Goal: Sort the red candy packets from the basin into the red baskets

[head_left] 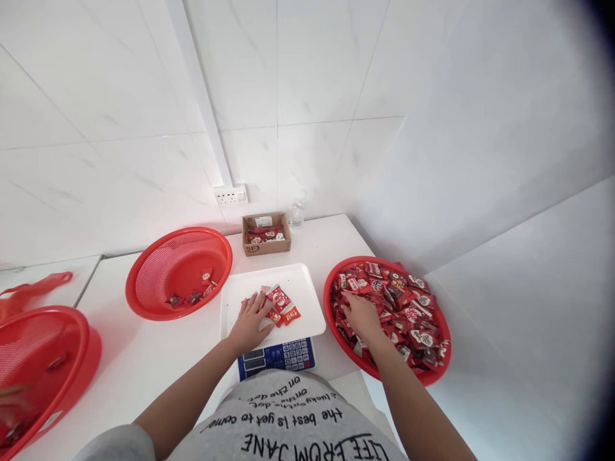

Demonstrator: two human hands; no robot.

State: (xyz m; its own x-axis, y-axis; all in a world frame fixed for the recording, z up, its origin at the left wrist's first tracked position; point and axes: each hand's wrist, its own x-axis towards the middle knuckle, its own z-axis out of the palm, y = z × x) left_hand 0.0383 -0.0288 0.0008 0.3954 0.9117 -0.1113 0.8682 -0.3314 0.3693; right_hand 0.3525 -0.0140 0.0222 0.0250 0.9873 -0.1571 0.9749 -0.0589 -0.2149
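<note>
Touching red packets (pixel 280 298), left fingers (pixel 256 303) spread; right fingers (pixel 352 301) (grip unclear) among heaped packets (pixel 410 314)

Item: my grey shirt (pixel 288 419), black lettering, inverted to my eye: "LIFE FROM JANE"; "the best is yet to come"; smaller lines including "on the dot". Item: cardboard box (pixel 281 246), marked "SF". Item: scale keypad (pixel 295 355), digits 4, 5, 6, 1, 2, 3, 0. Item: red packets (pixel 279 299) before me, white print, seemingly Chinese characters, too small for me to read.
</note>
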